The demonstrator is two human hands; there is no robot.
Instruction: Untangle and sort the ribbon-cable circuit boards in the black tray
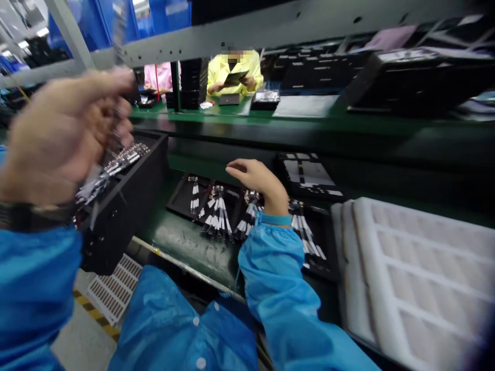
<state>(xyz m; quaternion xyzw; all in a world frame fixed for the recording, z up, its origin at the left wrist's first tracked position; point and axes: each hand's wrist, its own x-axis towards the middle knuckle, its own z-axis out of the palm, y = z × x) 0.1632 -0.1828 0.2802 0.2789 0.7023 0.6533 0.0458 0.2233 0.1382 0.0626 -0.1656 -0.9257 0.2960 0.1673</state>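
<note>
Left hand (65,129) pinches perhaps one blurred strip (115,121); right hand (257,180), grip released, over one tray (178,196).

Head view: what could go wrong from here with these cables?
1. The right hand hovers over loose cables in the black tray; its sleeve could drag some out.
2. The left hand pinches a thin strip above the crowded black box; it might snag the strips there.

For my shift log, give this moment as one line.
left hand: raised beside black bin, blurred | right hand: over tray of small cables
</note>
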